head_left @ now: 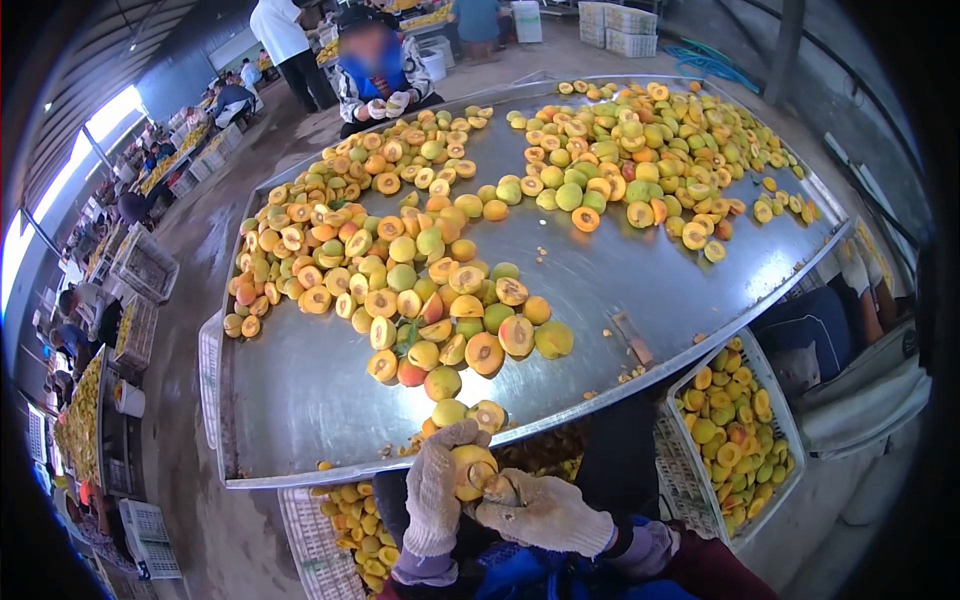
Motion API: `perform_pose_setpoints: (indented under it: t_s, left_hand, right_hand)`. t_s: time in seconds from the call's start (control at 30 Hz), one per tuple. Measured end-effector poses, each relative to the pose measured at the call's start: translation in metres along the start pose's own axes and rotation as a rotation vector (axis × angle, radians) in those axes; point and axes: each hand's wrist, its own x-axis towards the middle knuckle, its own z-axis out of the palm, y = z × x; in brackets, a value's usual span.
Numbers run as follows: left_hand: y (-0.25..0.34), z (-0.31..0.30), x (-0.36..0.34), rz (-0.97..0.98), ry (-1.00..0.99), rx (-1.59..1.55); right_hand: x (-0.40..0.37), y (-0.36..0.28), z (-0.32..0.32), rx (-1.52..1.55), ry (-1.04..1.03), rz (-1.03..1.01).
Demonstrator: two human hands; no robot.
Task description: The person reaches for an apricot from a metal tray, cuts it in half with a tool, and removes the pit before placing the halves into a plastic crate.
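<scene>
In a knitted glove, my left hand point(435, 500) is closed around a yellow peach half point(473, 468) just below the near edge of the metal table point(290, 415). My right hand point(552, 512), gloved too, has its fingers pinched together against the right side of that fruit. Something small shows at its fingertips, but I cannot make out what it is. Close in front of my hands, another peach half point(486, 415) lies cut side up by the table edge. A large pile of halved peaches point(380, 255) spreads beyond it, many with pits showing.
A second pile of peaches point(640, 150) covers the table's far right. Crates of peach halves stand below, one crate point(795, 480) at right and another crate point(305, 540) under my hands. A person point(375, 80) sits across the table. A flat scrap point(632, 340) lies near the edge.
</scene>
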Motion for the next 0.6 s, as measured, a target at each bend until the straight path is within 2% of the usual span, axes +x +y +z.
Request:
perform_pose_setpoints:
  t_s: [0.03, 0.1, 0.13, 0.23, 0.3, 0.33, 0.4, 0.53, 0.6]
  left_hand:
    - [0.0, 0.002, -0.004, 0.0, 0.001, 0.0]
    - [0.0, 0.004, -0.011, 0.035, -0.043, -0.022]
    - [0.002, 0.009, -0.014, 0.036, -0.043, -0.02]
    - [0.005, 0.019, -0.018, 0.04, 0.014, -0.043]
    - [0.002, 0.022, -0.016, 0.338, 0.009, 0.253]
    - [0.006, 0.023, -0.015, 0.339, 0.006, 0.25]
    - [0.021, 0.024, -0.015, 0.191, -0.047, 0.309]
    - [0.035, 0.031, -0.011, 0.114, -0.078, 0.363]
    - [0.039, 0.028, -0.01, 0.544, -0.133, 0.797]
  right_hand:
    - [-0.002, 0.002, 0.002, -0.025, 0.015, -0.025]
    - [0.001, 0.018, 0.014, -0.079, 0.173, -0.112]
    - [-0.002, 0.019, 0.014, -0.078, 0.173, -0.114]
    - [-0.009, 0.012, 0.008, -0.247, 0.286, -0.333]
    - [-0.007, 0.01, -0.002, 0.283, -0.144, 0.059]
    - [-0.008, 0.006, -0.006, 0.282, -0.14, 0.06]
    - [-0.015, -0.005, -0.014, 0.547, -0.301, 0.178]
    - [-0.017, -0.008, -0.028, 0.624, -0.386, 0.169]
    - [-0.017, 0.005, -0.029, 0.695, -0.476, 0.221]
